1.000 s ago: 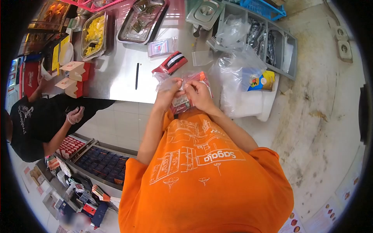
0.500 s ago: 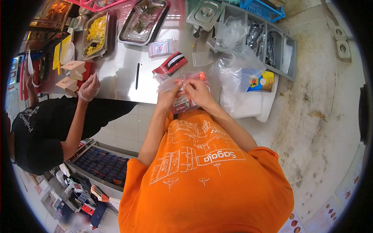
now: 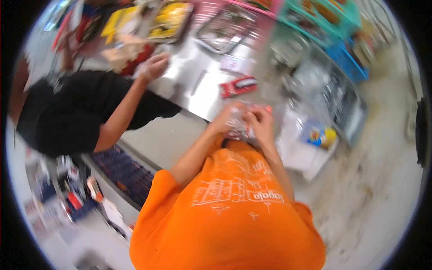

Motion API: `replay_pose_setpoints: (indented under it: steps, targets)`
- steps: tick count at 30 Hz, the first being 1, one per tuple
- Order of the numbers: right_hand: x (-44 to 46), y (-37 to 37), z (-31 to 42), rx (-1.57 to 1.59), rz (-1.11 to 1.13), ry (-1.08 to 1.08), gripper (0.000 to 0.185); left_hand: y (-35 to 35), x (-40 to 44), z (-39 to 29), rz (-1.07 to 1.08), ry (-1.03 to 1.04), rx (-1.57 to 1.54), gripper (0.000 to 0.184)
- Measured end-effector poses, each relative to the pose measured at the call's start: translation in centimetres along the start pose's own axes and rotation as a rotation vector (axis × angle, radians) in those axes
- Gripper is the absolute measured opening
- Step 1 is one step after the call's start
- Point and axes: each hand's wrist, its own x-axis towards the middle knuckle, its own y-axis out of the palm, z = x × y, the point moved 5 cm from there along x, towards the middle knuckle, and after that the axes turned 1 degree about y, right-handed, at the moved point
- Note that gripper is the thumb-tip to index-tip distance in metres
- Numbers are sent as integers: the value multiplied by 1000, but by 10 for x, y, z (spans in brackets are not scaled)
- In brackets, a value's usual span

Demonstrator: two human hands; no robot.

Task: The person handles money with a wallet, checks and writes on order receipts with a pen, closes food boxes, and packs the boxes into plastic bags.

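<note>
At the table's near edge I have a clear plastic bag [image 3: 240,129] with red items inside, blurred by motion. My left hand [image 3: 230,118] is closed on the bag's upper left part. Close beside it, my right hand [image 3: 262,121] pinches the bag's top with bent fingers. Just beyond lies a red object with a black and white band [image 3: 238,87]. Behind that is a small pack of clear bags [image 3: 236,65].
To the left, a co-worker's gloved hand [image 3: 155,66] is near open cardboard boxes [image 3: 121,51]. Metal trays [image 3: 226,29] stand at the back. On the right are a grey divided bin [image 3: 355,121], a blue basket [image 3: 346,60] and white plastic bags [image 3: 297,150].
My view has swung, so the table and bag appear farther right and tilted, with blur. Both hands stay on the bag. Green baskets now show at the back.
</note>
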Motion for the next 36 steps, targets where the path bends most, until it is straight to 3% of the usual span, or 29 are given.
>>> replay_pose_setpoints:
  steps: [1, 3, 5, 7, 9, 10, 12, 15, 16, 17, 18, 19, 22, 24, 25, 28, 30, 32, 33, 34, 35, 36]
  targets:
    - [1, -1, 1, -94, 6, -47, 14, -8, 1, -15, -77, 168, -11, 18]
    - [2, -4, 12, -110, 108, -154, 13, -4, -2, -11, -149, -112, -231, 18]
    - [-10, -1, 15, -12, 194, -173, 10, 6, -6, 5, -221, -91, -128, 31]
    - [-21, -2, 8, -3, 341, -64, 6, 19, -9, 25, -309, -375, 142, 26]
    - [-25, -29, -7, -140, 482, 55, 4, 9, -16, -21, -24, -440, 192, 21]
    - [-21, -41, -7, -232, 528, 74, 3, 16, -23, -22, -18, -388, 163, 21]
    - [-12, -46, 19, -352, 557, -123, 3, 24, -31, -25, -18, -287, 143, 22]
    - [-16, -19, 45, -322, 687, 200, 11, 33, -57, 10, -152, -161, 85, 32]
    - [-7, -14, 49, -544, 633, 1, 15, 23, -67, 8, -208, -108, 53, 36]
    - [2, -6, 50, -753, 571, -210, 20, 14, -86, 21, -210, -279, -15, 38]
    - [7, 4, 48, -941, 497, -434, 25, -11, -127, 13, -209, -446, -89, 40]
    - [9, 16, 31, -1004, 568, -488, 47, -24, -172, 7, -202, -609, -170, 42]
    - [-60, 120, -16, -404, 945, 299, 60, -37, -284, 1, -634, -535, -926, 34]
    - [-101, 193, -65, -372, 1206, 305, 67, -43, -358, -4, -871, -455, -1299, 27]
    - [-129, 226, -93, -346, 1255, 382, 65, -59, -405, 3, -1091, -378, -706, 26]
    - [-270, 331, -123, -288, 1342, 704, 64, -122, -562, -55, -1471, -751, -754, 29]
    - [-358, 390, -124, -435, 1677, 405, 67, -168, -670, -111, -1613, -937, -675, 32]
    - [-437, 427, -88, -470, 1931, 37, 70, -202, -779, -122, -1649, -951, -342, 35]
    - [-452, 431, -69, -515, 1966, -59, 68, -219, -833, -128, -1663, -970, -171, 37]
    - [-468, 435, -53, -551, 1992, -160, 66, -238, -872, -153, -1522, -1173, -325, 39]
    - [-482, 439, -46, -584, 2013, -257, 64, -251, -917, -162, -1417, -1352, -247, 39]
    - [-484, 442, -48, -641, 1993, -233, 66, -262, -957, -165, -1393, -1393, -149, 39]
